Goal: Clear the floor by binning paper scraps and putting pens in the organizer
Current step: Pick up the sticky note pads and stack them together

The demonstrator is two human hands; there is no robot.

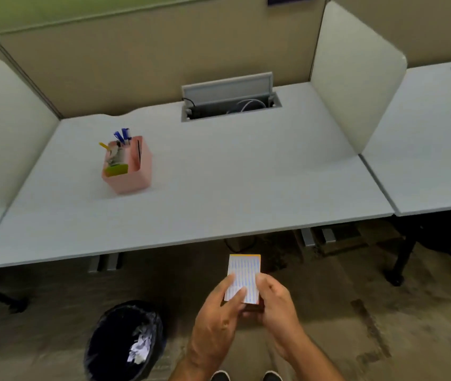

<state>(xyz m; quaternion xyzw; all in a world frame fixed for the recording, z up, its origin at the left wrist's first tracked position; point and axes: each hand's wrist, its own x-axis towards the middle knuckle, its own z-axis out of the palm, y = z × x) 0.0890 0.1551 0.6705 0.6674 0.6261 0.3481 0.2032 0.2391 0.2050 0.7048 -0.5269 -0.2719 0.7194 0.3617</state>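
A small lined notepad (243, 273) with a yellow top edge is held in front of me, above the carpet and just short of the desk's front edge. My left hand (218, 312) grips its lower left side, thumb on the page. My right hand (276, 301) grips its lower right side. A pink organizer (129, 171) stands on the left part of the desk and holds blue pens (124, 136), a yellow one and other items. A black-lined bin (125, 339) sits on the floor at the lower left, with crumpled paper scraps (139, 350) inside.
The white desk (218, 188) has side dividers and an open cable hatch (229, 103) at the back. Desk legs and a chair base (400, 270) stand on the carpet to the right. My shoes (246, 376) show at the bottom edge.
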